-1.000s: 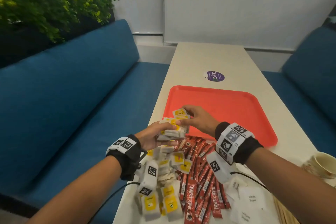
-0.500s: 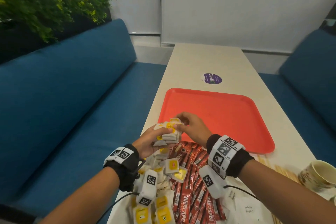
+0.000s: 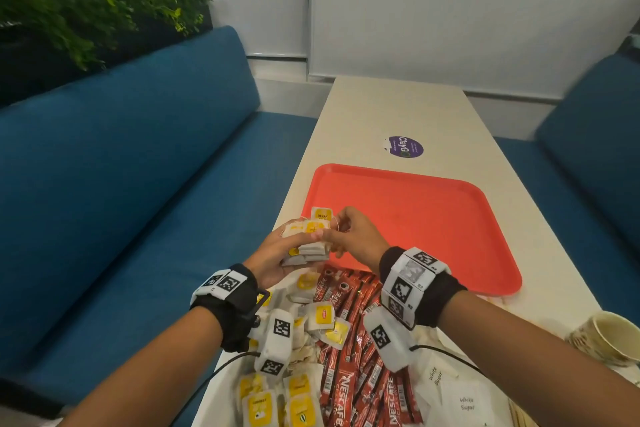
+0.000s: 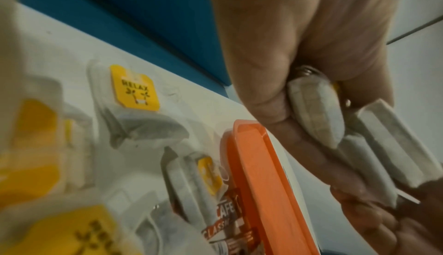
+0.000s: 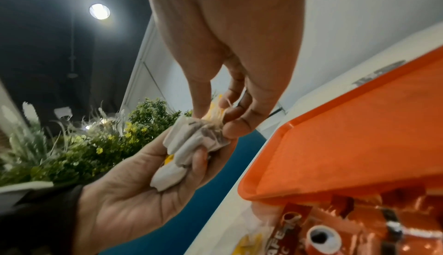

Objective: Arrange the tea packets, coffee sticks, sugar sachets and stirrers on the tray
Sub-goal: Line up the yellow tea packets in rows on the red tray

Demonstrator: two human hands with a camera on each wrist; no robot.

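Observation:
My left hand (image 3: 277, 258) grips a stack of white tea bags with yellow tags (image 3: 306, 239) just above the table's left edge, in front of the orange tray (image 3: 433, 218). The stack shows again as tea bags (image 4: 354, 141) under my thumb and as a bundle of tea bags (image 5: 189, 145) in my left palm. My right hand (image 3: 349, 236) pinches the strings and yellow tags (image 5: 215, 113) at the stack's top. Loose tea packets (image 3: 322, 319), red coffee sticks (image 3: 349, 357) and white sugar sachets (image 3: 460, 399) lie piled on the table below my wrists. Wooden stirrers (image 3: 519, 412) peek in at the bottom right.
A paper cup (image 3: 602, 336) stands at the table's right edge. A purple sticker (image 3: 405, 147) lies on the table (image 3: 398, 107) beyond the tray. Blue sofas (image 3: 138, 184) flank the table on both sides, and plants (image 3: 86, 0) stand behind the left one.
Both hands have stayed together on the tea bag stack at the tray's near left corner. The right hand's fingers have shifted from the top packet to the tags and strings.

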